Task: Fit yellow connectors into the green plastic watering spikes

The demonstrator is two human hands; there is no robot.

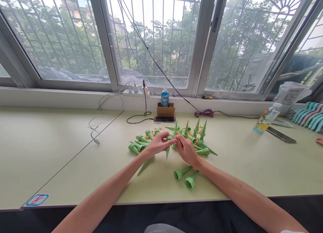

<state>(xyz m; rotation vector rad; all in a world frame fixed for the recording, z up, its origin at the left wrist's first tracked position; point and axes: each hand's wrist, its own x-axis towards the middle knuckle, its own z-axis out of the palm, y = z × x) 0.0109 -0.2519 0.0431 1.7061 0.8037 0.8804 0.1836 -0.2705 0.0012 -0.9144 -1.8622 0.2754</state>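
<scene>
My left hand [159, 143] grips a green plastic watering spike [168, 149], its pointed end tilted down toward the table. Against it, my right hand [185, 148] is closed in a pinch; whatever sits between those fingertips is too small or hidden to name. Around both hands lies a pile of similar green spikes [203, 151] with small yellow pieces [199, 132] among them. Several stand point up behind my right hand. Two spikes [190, 181] lie nearer the front edge, their wide threaded openings facing me.
Behind the pile, a blue bottle [165, 98] stands at a small cardboard box [166, 109]. Cables [204, 113] run along the sill. On the right are a drink bottle [267, 118], a phone [281, 134], pastel hangers [309, 117] and part of another person's hand [319, 141].
</scene>
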